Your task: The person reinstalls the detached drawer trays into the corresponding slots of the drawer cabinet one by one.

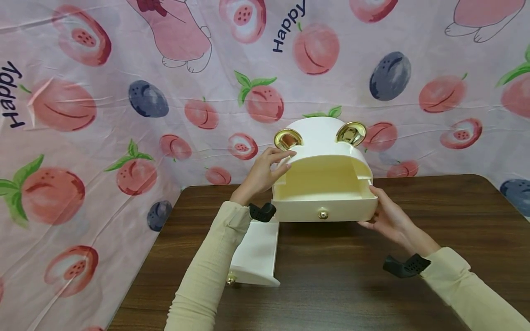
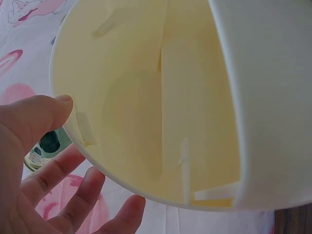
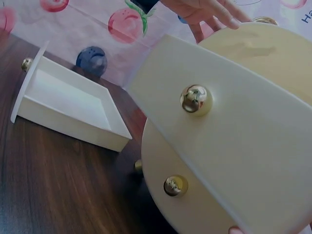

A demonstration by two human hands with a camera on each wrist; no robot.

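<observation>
A cream storage box (image 1: 323, 177) with a rounded top and two gold ears (image 1: 351, 134) stands at the back of the table, its upper compartment bare inside. A wide drawer (image 1: 298, 211) with a gold knob (image 3: 196, 100) juts from its front. My left hand (image 1: 262, 172) pinches the box's upper left rim, thumb inside and fingers outside in the left wrist view. At the drawer's right end, my right hand (image 1: 391, 216) grips it, with some fingers hidden underneath. Lower on the box's face shows another gold knob (image 3: 175, 185).
A smaller white drawer (image 3: 70, 97) lies detached on the dark wooden table (image 1: 331, 280), left of the box and partly behind my left forearm in the head view. A fruit-printed cloth (image 1: 232, 92) hangs behind the table. Black wrist cameras (image 1: 407, 266) sit at both cuffs.
</observation>
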